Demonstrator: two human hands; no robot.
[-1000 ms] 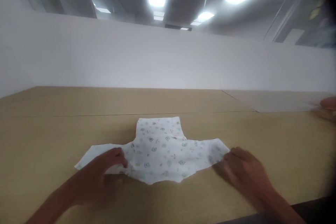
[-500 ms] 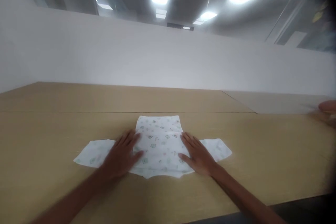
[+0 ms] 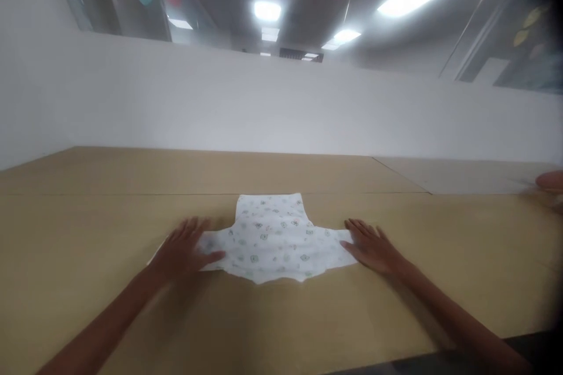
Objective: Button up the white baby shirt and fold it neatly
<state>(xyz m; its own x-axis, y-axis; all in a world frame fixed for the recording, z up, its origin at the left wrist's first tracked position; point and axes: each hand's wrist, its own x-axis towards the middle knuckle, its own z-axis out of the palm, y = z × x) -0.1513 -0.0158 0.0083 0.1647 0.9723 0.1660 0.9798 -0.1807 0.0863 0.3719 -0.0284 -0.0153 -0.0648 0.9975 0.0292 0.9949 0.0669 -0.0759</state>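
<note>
Two bare hands lie over one small white cloth garment (image 3: pixel 270 246), T-shaped and scattered with a pale green and grey print, which rests flat on a broad, light-brown, wood-toned tabletop (image 3: pixel 264 328). The left hand (image 3: pixel 187 246) is palm down across the garment's left white printed sleeve (image 3: pixel 213 243), its fingers extended and its thumb held apart. The right hand (image 3: pixel 373 249) is spread likewise at the outer end of the garment's right white printed sleeve (image 3: pixel 329 246), its thumb over the cloth. Neither hand appears to pinch any fabric; how firmly each presses cannot be told.

Judging by how it lies, the spreading-out looks mostly done: the garment's body is laid out, its far edge is nearly straight, and both sleeves reach sideways from it. What seems left is minor: faint creases cross the garment's middle, and its near edge is uneven. The left sleeve's outer part is largely covered, so its smoothness cannot be checked. No fold is plain to see in the body.

Beyond the garment stands a plain white upright wall (image 3: pixel 264 105); far to its right is a blurred, rounded reddish shape (image 3: pixel 549 180), too unclear to identify.
</note>
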